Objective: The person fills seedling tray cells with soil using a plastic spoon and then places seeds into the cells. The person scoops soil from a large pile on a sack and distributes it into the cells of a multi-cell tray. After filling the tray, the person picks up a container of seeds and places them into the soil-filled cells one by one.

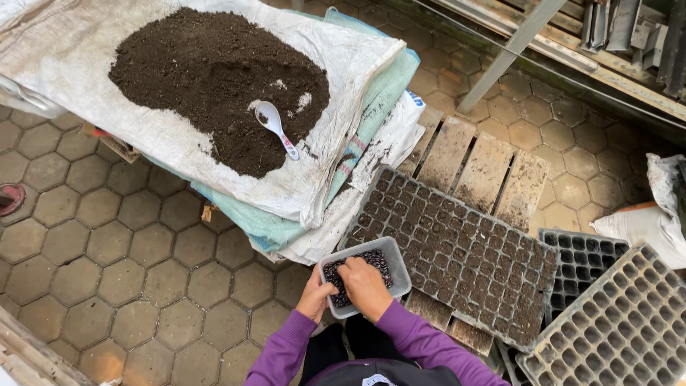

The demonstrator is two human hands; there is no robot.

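My left hand [316, 294] grips the near left edge of a small grey plastic tub [395, 266] filled with dark seeds [376, 259]. My right hand [364, 284] reaches into the tub, its fingers curled down among the seeds; whether it holds any is hidden. The tub rests on the near left corner of a black seedling tray [457, 254] whose cells are filled with soil. Both arms wear purple sleeves.
A pile of dark soil [214, 78] lies on white sacks [64, 64], with a white spoon [275, 126] in it. The filled tray sits on a wooden pallet [468, 161]. Empty black trays [618, 322] lie at the right. A white bag [654, 221] and metal bars stand further right.
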